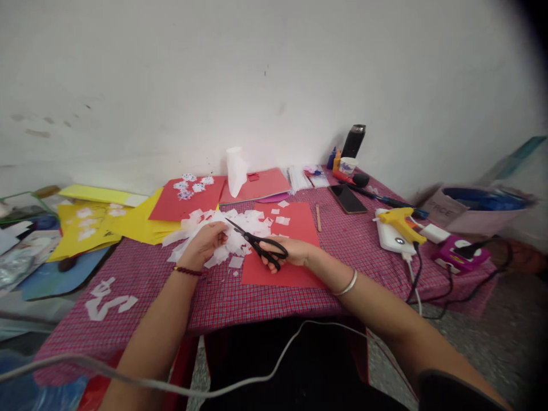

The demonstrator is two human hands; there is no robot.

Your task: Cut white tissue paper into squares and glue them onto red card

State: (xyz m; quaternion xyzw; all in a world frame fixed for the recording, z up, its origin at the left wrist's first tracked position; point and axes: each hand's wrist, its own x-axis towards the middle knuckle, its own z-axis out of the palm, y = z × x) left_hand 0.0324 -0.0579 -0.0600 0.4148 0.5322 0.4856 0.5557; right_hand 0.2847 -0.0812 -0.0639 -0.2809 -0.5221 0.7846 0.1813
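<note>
In my right hand (pixel 282 252) is a pair of scissors (pixel 252 240) with black handles; my fingers are in the loops and the blades point up and left. My left hand (pixel 208 242) is just left of the blade tips, its fingers curled together over the paper; whatever they pinch, if anything, is hidden. Under and around both hands lies a loose pile of white paper pieces (pixel 240 222). Beneath my right hand is a red sheet (pixel 295 274) with several small white squares (pixel 282 220) on it.
Yellow sheets (pixel 141 220) and a red sheet with paper flowers (pixel 184 197) lie at the back left. A paper roll (pixel 237 171) stands against the wall. On the right are a phone (pixel 347 198), a yellow glue gun (pixel 400 222) and a purple power block (pixel 460 255) with cables.
</note>
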